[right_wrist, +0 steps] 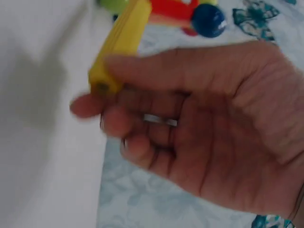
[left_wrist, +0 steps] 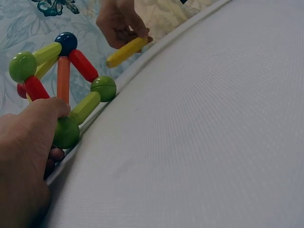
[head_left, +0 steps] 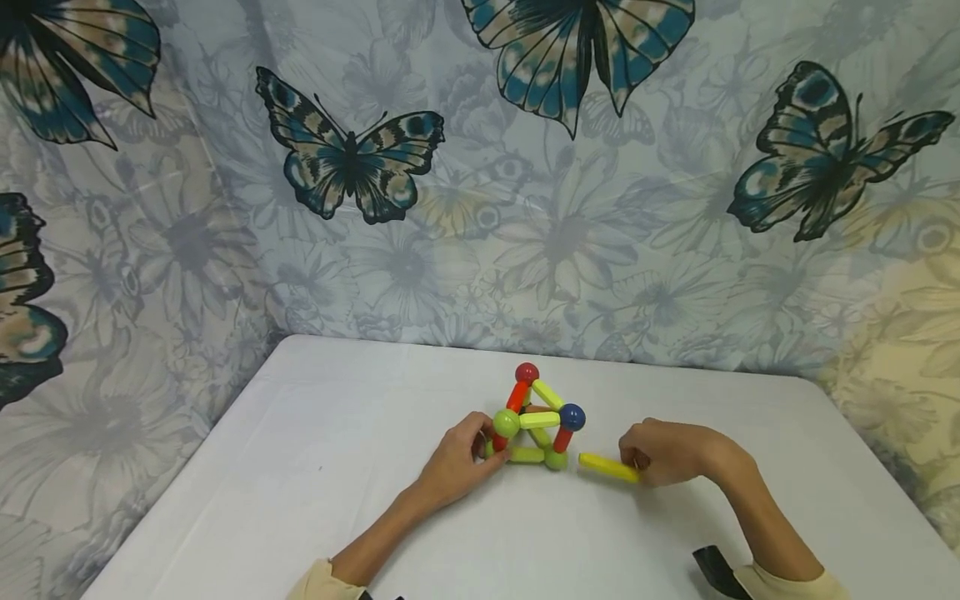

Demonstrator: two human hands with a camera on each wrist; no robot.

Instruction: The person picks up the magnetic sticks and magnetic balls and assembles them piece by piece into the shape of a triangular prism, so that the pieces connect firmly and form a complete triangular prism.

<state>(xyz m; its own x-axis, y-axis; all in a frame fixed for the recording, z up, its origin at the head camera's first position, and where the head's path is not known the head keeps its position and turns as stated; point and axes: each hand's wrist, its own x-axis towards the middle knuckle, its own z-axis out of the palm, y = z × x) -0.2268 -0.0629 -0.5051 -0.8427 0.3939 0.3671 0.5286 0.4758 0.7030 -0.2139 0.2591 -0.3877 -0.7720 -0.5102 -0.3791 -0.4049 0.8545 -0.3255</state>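
Observation:
A frame of coloured building sticks and balls (head_left: 540, 420) stands on the table, with a red ball (head_left: 527, 374) on top and a dark blue ball (head_left: 572, 417) at its right. My left hand (head_left: 453, 467) grips its lower left corner, fingers and thumb around a green ball (left_wrist: 66, 133) there. To the right of the frame, my right hand (head_left: 667, 450) pinches one end of a yellow stick (head_left: 607, 467) between thumb and fingers. The stick's free end points at the lower right green ball (head_left: 556, 459), a small gap apart. The frame's back side is partly hidden.
A white cloth covers the table (head_left: 300, 417). Behind it hangs a patterned cloth (head_left: 570, 250) with butterflies and flowers, close along the table's back edge. A black strap (head_left: 720, 572) shows by the right sleeve.

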